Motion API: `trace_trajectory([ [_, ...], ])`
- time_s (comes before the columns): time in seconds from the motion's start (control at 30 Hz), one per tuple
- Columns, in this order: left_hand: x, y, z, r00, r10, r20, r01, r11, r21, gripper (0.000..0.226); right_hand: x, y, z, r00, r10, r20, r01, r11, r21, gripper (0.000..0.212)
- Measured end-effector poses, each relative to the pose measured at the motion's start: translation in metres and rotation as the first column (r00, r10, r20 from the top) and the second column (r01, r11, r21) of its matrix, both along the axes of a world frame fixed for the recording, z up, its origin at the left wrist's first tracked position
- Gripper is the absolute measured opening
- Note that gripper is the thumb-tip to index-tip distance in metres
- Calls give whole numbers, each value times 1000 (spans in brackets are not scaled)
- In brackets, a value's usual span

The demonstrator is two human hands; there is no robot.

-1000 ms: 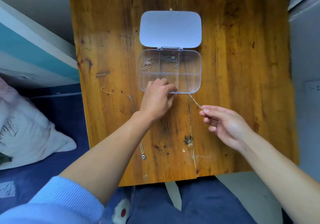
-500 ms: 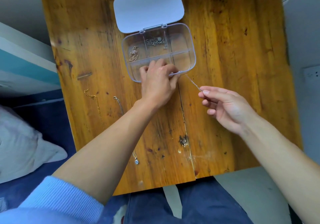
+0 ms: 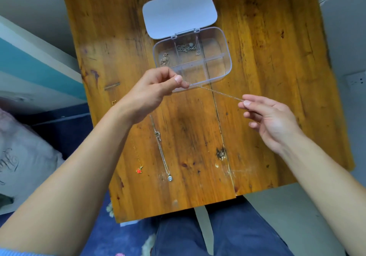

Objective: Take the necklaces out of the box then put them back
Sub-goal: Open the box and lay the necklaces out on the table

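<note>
Five necklaces (image 3: 214, 92), one box (image 3: 227, 57), two hands (image 3: 150, 93).

Bright, even daylight; soft shadows; mild glare on wood; edges bowed; slight motion blur.

A glossy, varnished wooden table (image 3: 257, 77) with dark grain and worn spots holds a clear, smooth plastic box (image 3: 227, 57) with an opaque, matt pale lid (image 3: 179, 12). A thin, shiny metal chain (image 3: 215, 91) stretches between two bare hands. Two more fine metal necklaces (image 3: 162, 152) lie on the wood, one with a glossy red pendant (image 3: 139, 170).
</note>
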State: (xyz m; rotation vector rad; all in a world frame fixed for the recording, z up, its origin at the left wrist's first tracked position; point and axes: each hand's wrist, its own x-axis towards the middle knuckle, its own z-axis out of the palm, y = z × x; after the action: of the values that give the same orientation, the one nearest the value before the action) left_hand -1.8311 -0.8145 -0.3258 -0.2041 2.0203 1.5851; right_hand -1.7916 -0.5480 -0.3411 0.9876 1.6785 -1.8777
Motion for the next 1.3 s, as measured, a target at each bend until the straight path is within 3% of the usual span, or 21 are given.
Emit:
trace_trajectory([
  [0.07, 6, -16, 5, 993, -12, 119, -5, 990, 138, 17, 13, -6, 0, 1000, -2, 4, 2, 999, 43, 13],
  [0.13, 12, -30, 5, 980, 19, 200, -54, 984, 170, 16, 26, -11, -1, 1000, 6, 13, -8, 995, 95, 14],
  [0.37, 28, -42, -13, 992, 123, 3, -117, 952, -284, 9, 96, -46, -12, 969, 206, 134, -230, 953, 199, 6],
  [0.53, 31, -18, -42, 976, 198, -88, -216, 907, -362, 9, 143, -72, -29, 895, 426, 132, -445, 825, 349, 13],
  [0.7, 40, -5, -75, 975, 192, -112, -222, 865, -451, 5, 164, -92, -41, 823, 537, 184, -555, 695, 457, 1],
  [0.9, 40, 5, -80, 971, 52, -233, -180, 800, -572, 11, 167, -99, -50, 772, 587, 244, -597, 538, 595, 10],
  [1.0, 39, 2, -78, 970, 62, -235, -193, 784, -589, 16, 163, -96, -48, 727, 622, 292, -647, 476, 596, 16],
  [1.17, 34, -17, -66, 933, 211, -293, -345, 760, -551, 18, 130, -68, -34, 754, 600, 266, -613, 499, 613, 19],
  [1.3, 14, -27, -57, 896, 304, -324, -431, 769, -472, 28, 49, -52, -15, 806, 590, 55, -428, 516, 742, 5],
])
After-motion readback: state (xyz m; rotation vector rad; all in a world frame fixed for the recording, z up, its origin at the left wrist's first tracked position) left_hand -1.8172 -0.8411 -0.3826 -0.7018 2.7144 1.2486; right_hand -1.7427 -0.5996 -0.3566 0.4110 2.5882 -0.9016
